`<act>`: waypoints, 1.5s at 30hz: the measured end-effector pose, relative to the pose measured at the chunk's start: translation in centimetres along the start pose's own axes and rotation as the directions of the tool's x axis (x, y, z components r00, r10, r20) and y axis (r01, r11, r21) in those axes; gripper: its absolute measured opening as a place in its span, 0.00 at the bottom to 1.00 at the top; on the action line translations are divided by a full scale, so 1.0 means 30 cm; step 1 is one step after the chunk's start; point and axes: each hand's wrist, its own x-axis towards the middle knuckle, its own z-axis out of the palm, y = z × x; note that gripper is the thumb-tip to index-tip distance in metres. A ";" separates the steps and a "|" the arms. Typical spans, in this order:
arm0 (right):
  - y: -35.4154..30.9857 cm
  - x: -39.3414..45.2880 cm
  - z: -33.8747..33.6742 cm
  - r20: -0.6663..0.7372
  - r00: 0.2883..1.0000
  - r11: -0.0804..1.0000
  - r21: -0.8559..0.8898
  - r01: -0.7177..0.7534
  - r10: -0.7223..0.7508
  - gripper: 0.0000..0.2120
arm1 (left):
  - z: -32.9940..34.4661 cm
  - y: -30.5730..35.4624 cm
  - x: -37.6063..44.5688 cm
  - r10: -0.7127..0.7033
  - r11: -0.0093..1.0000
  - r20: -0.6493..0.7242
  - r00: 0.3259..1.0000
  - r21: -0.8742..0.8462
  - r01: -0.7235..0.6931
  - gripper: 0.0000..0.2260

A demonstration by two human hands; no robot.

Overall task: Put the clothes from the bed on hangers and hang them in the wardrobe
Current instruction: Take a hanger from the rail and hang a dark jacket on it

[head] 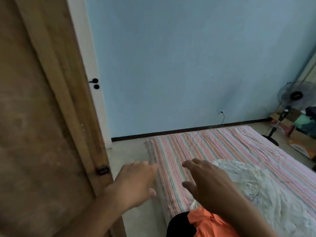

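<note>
A low bed (213, 146) with a pink striped sheet lies on the floor ahead. On its near part lie a white garment (266, 194), an orange garment (210, 223) and a black one (179, 224). My left hand (135, 183) reaches out above the bed's left edge, fingers straight, holding nothing. Over the sheet my right hand (203, 182) stretches forward beside the white garment, fingers spread and empty. The brown wooden wardrobe (42, 117) stands at my left. No hanger is in view.
A white door with a black handle (94, 81) sits behind the wardrobe. A blue wall (188, 65) backs the bed, with a socket and cable low down. A standing fan (289, 100) and boxes and bags (301, 127) fill the far right corner.
</note>
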 end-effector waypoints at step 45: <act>-1.828 0.047 -0.026 0.105 0.240 0.261 0.451 0.853 -0.965 0.18 | -0.308 -0.503 -1.592 -0.958 0.250 -0.155 0.243 -0.029 0.968 0.14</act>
